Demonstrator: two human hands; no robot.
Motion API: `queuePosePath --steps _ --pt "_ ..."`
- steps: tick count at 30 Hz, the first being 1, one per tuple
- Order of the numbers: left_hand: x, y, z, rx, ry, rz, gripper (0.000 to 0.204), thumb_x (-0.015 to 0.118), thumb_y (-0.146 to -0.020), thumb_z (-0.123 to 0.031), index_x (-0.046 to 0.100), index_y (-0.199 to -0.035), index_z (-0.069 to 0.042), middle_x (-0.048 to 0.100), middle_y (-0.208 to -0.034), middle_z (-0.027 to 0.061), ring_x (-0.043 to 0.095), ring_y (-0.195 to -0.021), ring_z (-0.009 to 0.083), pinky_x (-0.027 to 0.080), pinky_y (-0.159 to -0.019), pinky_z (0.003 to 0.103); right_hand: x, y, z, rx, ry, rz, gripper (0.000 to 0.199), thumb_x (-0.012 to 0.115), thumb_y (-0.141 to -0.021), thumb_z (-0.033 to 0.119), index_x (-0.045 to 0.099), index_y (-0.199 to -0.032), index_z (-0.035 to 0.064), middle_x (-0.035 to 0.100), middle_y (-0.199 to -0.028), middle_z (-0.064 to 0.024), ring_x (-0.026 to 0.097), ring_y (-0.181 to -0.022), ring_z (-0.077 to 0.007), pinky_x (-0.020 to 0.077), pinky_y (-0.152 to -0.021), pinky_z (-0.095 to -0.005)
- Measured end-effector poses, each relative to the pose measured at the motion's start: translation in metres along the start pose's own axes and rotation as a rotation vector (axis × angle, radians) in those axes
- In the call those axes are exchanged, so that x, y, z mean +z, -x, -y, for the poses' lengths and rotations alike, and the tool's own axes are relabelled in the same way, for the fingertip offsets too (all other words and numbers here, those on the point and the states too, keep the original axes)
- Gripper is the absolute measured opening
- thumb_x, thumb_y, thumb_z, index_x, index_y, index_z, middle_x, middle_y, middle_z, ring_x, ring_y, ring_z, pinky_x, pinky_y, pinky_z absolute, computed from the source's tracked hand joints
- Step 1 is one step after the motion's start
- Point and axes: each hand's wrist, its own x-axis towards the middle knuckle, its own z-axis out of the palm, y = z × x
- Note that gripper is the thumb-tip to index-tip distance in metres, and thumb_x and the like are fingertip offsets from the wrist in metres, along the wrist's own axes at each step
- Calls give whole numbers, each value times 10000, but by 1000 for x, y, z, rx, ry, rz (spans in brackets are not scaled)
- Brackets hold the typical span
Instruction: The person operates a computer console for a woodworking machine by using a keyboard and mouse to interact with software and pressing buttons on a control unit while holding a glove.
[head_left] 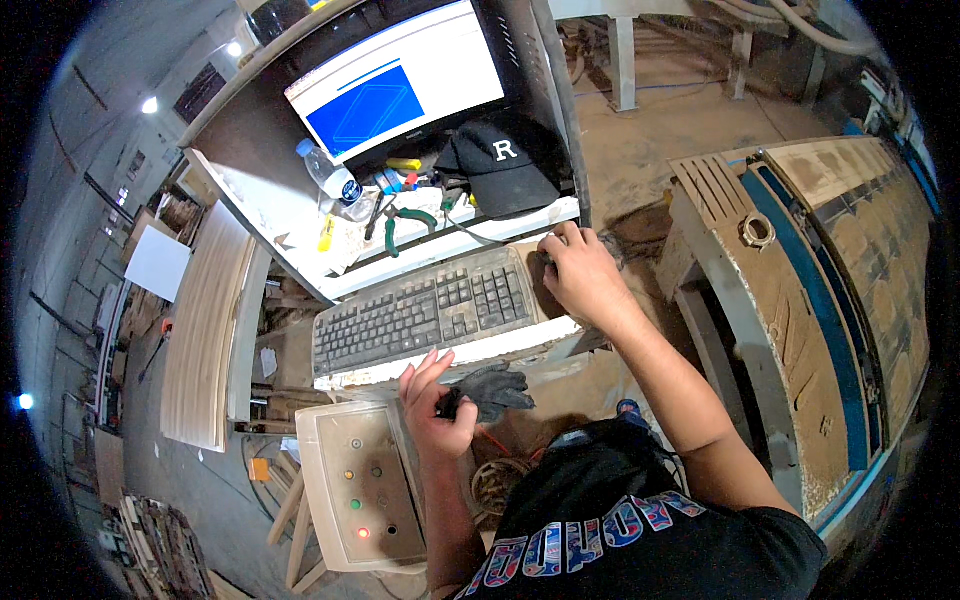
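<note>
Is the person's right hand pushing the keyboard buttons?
No, the right hand is to the right of the keyboard, off its keys.

Black keyboard (425,312), dark glove (497,386), black cap (512,190), blue and white screen (400,80), beige control box (322,490), multicoloured patterned shirt lettering (582,541)

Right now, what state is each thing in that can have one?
Monitor: switched on
Red lamp on the control box: lit
Keyboard: dusty
Bottle: capped
Green-handled pliers: handles spread
Dark glove: crumpled
Left hand: fingers curled, grip unclear
Right hand: fingers bent, what lies beneath mostly hidden
</note>
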Motion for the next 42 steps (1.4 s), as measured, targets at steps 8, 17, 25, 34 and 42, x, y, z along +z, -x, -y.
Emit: queuePosePath --steps 8,17,25,34,42 --pt "6 -3 -8 -2 -23 29 213 655 -738 -32 478 -853 -65 754 -1357 165 626 -1407 438 320 -1255 593 -5 3 -2 -18 -17 -89 316 748 -906 190 716 -1180 36 636 -1293 -224 611 -1199 -441 525 -1034 -518" --pt "-2 -8 0 67 -58 21 314 683 -967 -322 498 -932 -70 759 -1345 170 655 -1360 426 367 -1222 593 -1 96 26 -838 -553 68 73 697 -763 158 697 -831 131 556 -714 -82 600 -653 -295 495 -582 -448" --pt "0 -5 -9 15 47 0 196 670 -712 -43 490 -788 -57 764 -1352 148 644 -1386 395 320 -1251 600 221 192 -115 31 -396 724 490 639 -919 249 732 -1315 -23 800 -1024 -188 745 -810 -304 596 -724 -459" --pt "-2 -9 -9 54 -14 39 193 657 -822 -99 469 -854 -76 749 -1376 178 642 -1387 413 328 -1251 594 244 145 -123 665 -530 1024 702 600 -963 186 450 -1546 -174 720 -811 -192 609 -593 -250 503 -539 -434" --pt "6 -17 -7 85 -29 16 224 637 -767 -16 489 -927 -70 756 -1360 159 646 -1380 411 370 -1235 582 276 164 -150 478 -417 936 242 665 -852 178 706 -759 -42 671 -693 -147 582 -547 -264 430 -506 -461"
